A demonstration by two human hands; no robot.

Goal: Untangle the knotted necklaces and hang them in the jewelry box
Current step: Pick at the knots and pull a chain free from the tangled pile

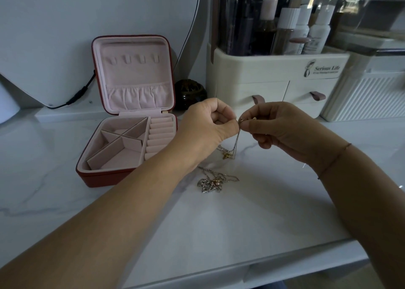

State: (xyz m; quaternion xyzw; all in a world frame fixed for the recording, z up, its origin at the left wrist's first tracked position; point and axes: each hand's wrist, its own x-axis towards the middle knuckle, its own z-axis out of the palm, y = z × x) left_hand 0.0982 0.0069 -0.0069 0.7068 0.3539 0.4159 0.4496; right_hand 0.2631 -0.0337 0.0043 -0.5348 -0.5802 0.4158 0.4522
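Both hands are raised a little over the table, close together. The left hand has its fingers curled and pinches a thin chain between thumb and forefinger. The right hand, fingers curled too, pinches the same chain just beside it.

There are two hands, one jewelry box and two groups of necklaces. The held chain is fine and silver-coloured. It hangs from the fingertips as two strands down to the table, where a small gold pendant lies. The second group is a tangled pile of silver chains with one pinkish bead, and it lies on the table near the left wrist.

The jewelry box stands open at the left, red outside and pale pink inside, with four hooks in its lid.

How many necklaces are in the pile I cannot tell. The fingertips hide the exact place of the pinch, and the left wrist covers the near right corner of the box.
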